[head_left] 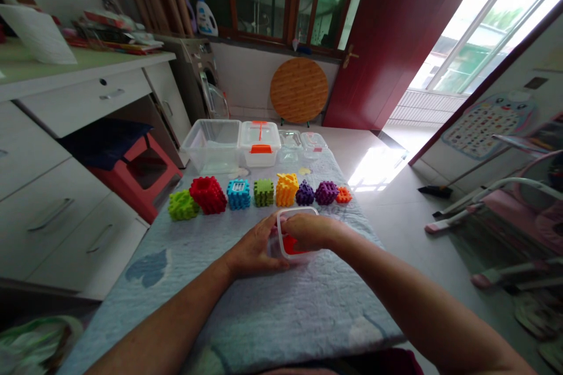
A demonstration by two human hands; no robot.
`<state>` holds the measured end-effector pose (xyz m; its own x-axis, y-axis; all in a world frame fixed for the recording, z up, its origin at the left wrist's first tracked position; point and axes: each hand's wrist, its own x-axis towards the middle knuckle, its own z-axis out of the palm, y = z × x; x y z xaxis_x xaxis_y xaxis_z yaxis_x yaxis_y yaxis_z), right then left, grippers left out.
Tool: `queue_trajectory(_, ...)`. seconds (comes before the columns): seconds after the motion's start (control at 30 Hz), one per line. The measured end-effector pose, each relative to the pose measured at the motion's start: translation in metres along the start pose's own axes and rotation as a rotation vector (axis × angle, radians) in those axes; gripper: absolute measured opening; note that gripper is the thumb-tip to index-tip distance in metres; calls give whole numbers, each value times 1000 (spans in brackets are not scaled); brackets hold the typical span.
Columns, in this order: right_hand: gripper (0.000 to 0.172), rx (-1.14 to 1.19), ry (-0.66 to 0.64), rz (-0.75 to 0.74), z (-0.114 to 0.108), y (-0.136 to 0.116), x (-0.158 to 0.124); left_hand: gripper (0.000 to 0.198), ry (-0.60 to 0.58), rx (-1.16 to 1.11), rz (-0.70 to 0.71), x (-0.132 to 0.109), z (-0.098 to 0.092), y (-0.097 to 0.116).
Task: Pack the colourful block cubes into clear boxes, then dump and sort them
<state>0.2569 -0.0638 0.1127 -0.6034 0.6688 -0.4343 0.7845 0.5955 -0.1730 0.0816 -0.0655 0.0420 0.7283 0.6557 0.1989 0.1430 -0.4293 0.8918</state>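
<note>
A small clear plastic container is tilted on the table in front of me, its opening toward me. My left hand wraps round its left side and holds it. My right hand reaches into the opening with curled fingers; their tips are partly hidden. Something red shows inside, below those fingers. Just beyond stands a row of coloured knobbly blocks: lime green, red, blue, olive green, yellow, dark violet, purple and a small orange one.
At the table's far edge stand a large clear bin, a lidded box with orange latches and clear small containers. A patterned cloth covers the table. A red stool is at left, a pink chair at right.
</note>
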Motion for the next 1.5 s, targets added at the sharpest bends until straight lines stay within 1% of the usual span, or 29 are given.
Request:
queue_trajectory(0.1,41,23,-1,4,-5,-3,-3,96,-8,9,9,0,-1,-2)
queue_trajectory(0.17,39,57,33,0,-12,-4,-12,97,-8,24,20,0,-1,-5)
queue_trajectory(0.23,34,145,136,-29,-23,1,-28,100,-2,39,23,-1,-1,-9)
queue_trajectory(0.27,31,214,216,-43,-28,6,-37,100,-1,43,14,-1,-1,-10)
queue_trajectory(0.33,26,360,377,-15,-37,24,-55,97,-10,45,-21,-1,-1,-13)
queue_trajectory(0.37,24,416,460,46,-39,37,-64,94,-16,43,-39,-1,-1,-13)
queue_trajectory(0.4,23,445,516,123,-39,52,-72,93,-20,40,-52,-2,-1,-13)
queue_trajectory(0.43,23,435,573,230,-36,69,-78,91,-22,37,-60,-2,0,-13)
queue_trajectory(0.5,26,334,672,479,-23,104,-86,92,-22,29,-64,-2,0,-13)
queue_trajectory(0.53,29,271,668,586,-14,121,-88,93,-21,26,-66,-2,0,-13)
queue_trajectory(0.57,33,217,627,651,-4,135,-89,94,-21,25,-68,-2,1,-13)
queue_trajectory(0.6,39,164,559,672,6,148,-88,94,-21,26,-70,-2,1,-13)
queue_trajectory(0.7,62,138,483,673,34,169,-80,97,-21,19,-74,-3,0,-14)
queue_trajectory(0.73,67,137,468,667,41,172,-76,97,-23,14,-78,-3,0,-15)
queue_trajectory(0.8,71,132,437,653,49,175,-68,98,-28,13,-91,-3,-1,-15)
queue_trajectory(0.93,69,121,388,642,52,177,-55,99,-33,14,-101,-3,-1,-15)
queue_trajectory(1.03,69,110,366,641,49,179,-52,99,-35,1,-100,-3,-1,-15)
queue_trajectory(1.1,63,103,353,635,48,179,-52,98,-37,-3,-99,-3,-1,-16)
queue_trajectory(1.2,51,97,333,633,47,178,-54,98,-39,-1,-95,-3,-1,-16)
queue_trajectory(1.3,43,100,333,629,48,176,-56,97,-37,3,-92,-4,-2,-17)
queue_trajectory(1.4,40,107,355,614,46,172,-64,97,-35,-3,-91,-4,-2,-16)
queue_trajectory(1.5,40,114,399,598,35,160,-81,98,-32,-18,-95,-4,-2,-16)
